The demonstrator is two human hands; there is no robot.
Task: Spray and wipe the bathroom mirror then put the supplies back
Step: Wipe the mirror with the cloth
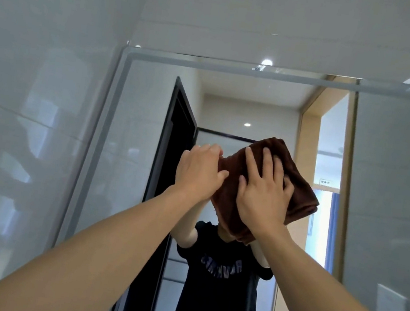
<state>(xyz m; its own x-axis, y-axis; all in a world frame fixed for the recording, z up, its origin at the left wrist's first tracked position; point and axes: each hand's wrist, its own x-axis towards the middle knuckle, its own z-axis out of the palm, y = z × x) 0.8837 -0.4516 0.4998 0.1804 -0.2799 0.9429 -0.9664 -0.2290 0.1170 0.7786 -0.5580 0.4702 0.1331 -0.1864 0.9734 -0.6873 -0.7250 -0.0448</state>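
A folded brown cloth (299,193) is pressed flat against the bathroom mirror (134,160), a little above its middle. My right hand (263,190) lies spread over the cloth, palm against it. My left hand (199,169) touches the cloth's left edge, its fingers curled on the fabric. Both arms reach up from the bottom of the view. No spray bottle is in sight.
The mirror has a pale frosted border (238,68) and fills most of the wall ahead. Glossy white tiles (33,103) cover the wall on the left. In the reflection stand a person in a black T-shirt, a dark door frame and a lit hallway.
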